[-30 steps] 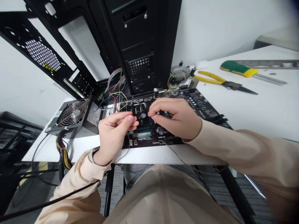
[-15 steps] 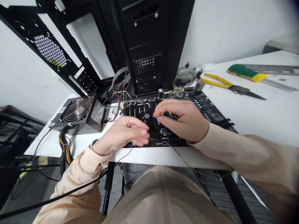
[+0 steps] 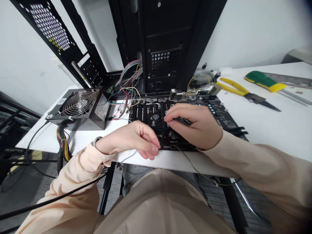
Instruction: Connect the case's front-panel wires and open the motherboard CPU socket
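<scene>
Power supply (image 3: pixel 80 105) and motherboard (image 3: pixel 226 117) sit outside case (image 3: pixel 165 35). Left hand (image 3: pixel 133 138), right hand (image 3: pixel 196 125) at motherboard, fingers curled; can't tell if gripping.

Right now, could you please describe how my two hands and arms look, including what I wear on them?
Your left hand and right hand are without gloves. Both arms have loose, plain, light beige long sleeves. A narrow grey band circles the left wrist; none shows at the right wrist, where the sleeve ends.
</scene>
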A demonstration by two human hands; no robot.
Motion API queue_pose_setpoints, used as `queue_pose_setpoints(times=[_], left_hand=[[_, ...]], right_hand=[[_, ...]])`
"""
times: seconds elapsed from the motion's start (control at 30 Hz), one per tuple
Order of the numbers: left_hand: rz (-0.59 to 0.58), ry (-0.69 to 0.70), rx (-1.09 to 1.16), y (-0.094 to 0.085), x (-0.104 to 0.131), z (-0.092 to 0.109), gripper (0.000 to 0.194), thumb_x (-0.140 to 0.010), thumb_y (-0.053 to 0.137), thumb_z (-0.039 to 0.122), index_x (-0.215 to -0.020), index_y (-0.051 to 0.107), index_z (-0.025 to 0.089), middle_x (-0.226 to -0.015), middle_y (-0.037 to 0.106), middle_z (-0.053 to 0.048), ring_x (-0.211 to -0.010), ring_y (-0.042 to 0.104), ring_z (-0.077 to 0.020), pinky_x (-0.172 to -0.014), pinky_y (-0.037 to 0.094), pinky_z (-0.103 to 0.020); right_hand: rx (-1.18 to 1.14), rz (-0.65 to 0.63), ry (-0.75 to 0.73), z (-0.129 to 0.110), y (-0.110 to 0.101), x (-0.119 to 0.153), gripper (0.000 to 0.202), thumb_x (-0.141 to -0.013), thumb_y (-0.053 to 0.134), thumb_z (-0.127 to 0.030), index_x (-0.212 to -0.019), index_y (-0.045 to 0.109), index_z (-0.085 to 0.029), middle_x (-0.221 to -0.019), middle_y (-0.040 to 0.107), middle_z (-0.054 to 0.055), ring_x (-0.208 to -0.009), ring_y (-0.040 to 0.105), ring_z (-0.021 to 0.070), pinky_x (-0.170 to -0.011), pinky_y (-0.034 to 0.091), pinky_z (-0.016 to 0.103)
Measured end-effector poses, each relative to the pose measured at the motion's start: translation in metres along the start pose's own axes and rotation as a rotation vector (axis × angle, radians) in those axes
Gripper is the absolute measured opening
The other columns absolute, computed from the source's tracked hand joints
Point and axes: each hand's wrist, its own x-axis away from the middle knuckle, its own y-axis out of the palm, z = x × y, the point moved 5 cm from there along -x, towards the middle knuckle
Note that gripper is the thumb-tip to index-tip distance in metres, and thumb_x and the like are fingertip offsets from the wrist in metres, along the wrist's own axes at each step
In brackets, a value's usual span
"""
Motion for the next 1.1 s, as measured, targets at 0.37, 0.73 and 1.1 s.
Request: queue_pose_setpoints(times=[0.37, 0.73, 1.1], left_hand=[[0.427, 0.495, -0.117, 0.006, 0.021, 0.018, 0.012, -0.073, 0.074, 0.026, -0.075, 0.068, 0.016, -0.055, 0.061, 0.002, -0.045, 0.056, -0.0084, -0.044, 0.046, -0.017], [0.637, 0.735, -0.017, 0.066, 0.010, -0.043, 0.039, -0.097, 0.041, 0.039, -0.074, 0.065, 0.018, -0.052, 0.055, 0.001, -0.045, 0.052, -0.0089, -0.043, 0.042, -0.019], [0.578, 0.724, 0.215, 0.060, 0.008, -0.047, 0.040, -0.092, 0.047, 0.047, -0.070, 0.059, 0.017, -0.050, 0.035, 0.006, -0.038, 0.041, -0.0060, -0.035, 0.040, -0.016]], right_hand=[[0.001, -0.008, -0.033, -0.001, 0.002, 0.000, 0.017, -0.078, 0.053, -0.007, -0.075, 0.062, -0.021, -0.075, 0.069, 0.001, -0.069, 0.065, 0.0112, -0.064, 0.054, 0.024], [0.000, 0.035, -0.001, 0.001, 0.001, 0.003, 0.016, -0.079, 0.052, -0.010, -0.073, 0.064, -0.019, -0.077, 0.070, 0.002, -0.073, 0.065, 0.0126, -0.070, 0.053, 0.027], [0.022, 0.012, -0.014, 0.001, 0.003, 0.004, 0.016, -0.079, 0.051, -0.012, -0.072, 0.064, -0.020, -0.077, 0.070, 0.002, -0.073, 0.065, 0.0131, -0.069, 0.053, 0.028]])
